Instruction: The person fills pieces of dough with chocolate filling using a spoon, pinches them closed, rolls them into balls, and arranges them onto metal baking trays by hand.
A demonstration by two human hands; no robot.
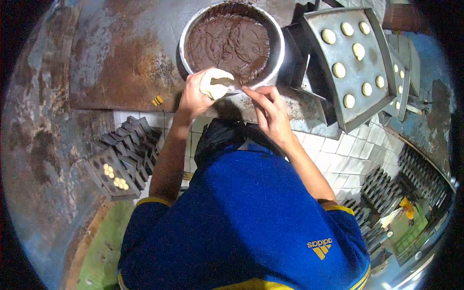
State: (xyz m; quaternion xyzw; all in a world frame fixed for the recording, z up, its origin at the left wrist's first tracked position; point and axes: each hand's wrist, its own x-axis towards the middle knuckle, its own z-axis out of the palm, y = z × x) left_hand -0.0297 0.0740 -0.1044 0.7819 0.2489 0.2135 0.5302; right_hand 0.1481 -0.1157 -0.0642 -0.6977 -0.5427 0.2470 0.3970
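My left hand (191, 99) is closed around a pale piece of dough (211, 91), cupped open toward the right, just over the near rim of a round metal bowl (183, 50). Thick dark brown filling (229, 43), which looks like chocolate, fills much of the bowl. Some dark brown shows inside the dough's hollow. My right hand (271, 112) is at the dough's right side, fingers pinched and pointing to it. Whatever lies between those fingertips is too small and blurred to name.
Right of the bowl, a tilted metal tray (348, 63) bears several dough balls, atop other stacked trays. A yellow-and-black striped object (157, 101) lies near the table edge. Stacked tins (133, 140) stand low at left, one pan (113, 174) holding dough pieces. More racks (386, 188) stand at right.
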